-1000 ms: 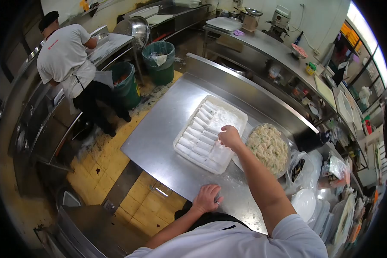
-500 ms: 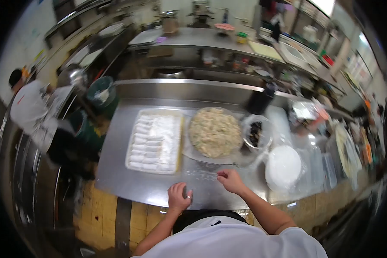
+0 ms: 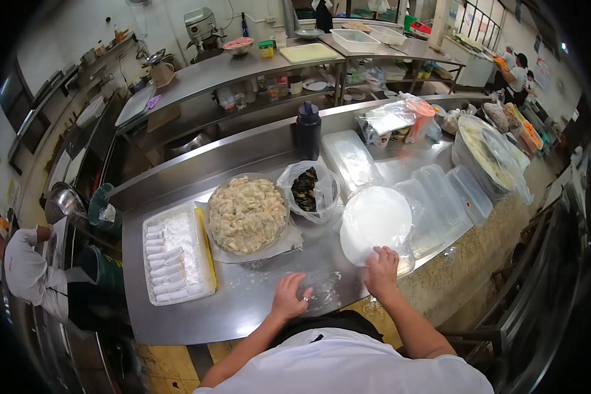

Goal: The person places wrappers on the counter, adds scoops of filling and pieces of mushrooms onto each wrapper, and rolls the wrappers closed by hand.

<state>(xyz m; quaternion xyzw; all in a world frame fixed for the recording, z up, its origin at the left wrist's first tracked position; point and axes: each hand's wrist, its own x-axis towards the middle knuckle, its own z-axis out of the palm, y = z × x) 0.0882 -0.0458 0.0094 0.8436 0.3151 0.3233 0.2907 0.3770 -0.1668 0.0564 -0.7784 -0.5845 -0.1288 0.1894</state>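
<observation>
Wrappers [image 3: 376, 217], stacked white and round just right of centre, and the right hand [image 3: 383, 272] is at their near edge! Those fingers are curled, slightly apart; whether they pinch a sheet, I can't tell. Thin sheets may cling, so a hasty tug could lift several or tear one. Lower centre, the left hand [image 3: 289, 299] has loosely spread fingers, nothing in them, beside patchy white powder on the worktop [image 3: 243, 315]; a damp sheet could stick there. Left of the stack, dark pieces [image 3: 304, 188] sit in loose plastic that might snag a passing hand. Then filling [image 3: 248, 213], heaped, spillable if knocked, and rolls [image 3: 167, 269] at lower left, squashable under a careless reach.
</observation>
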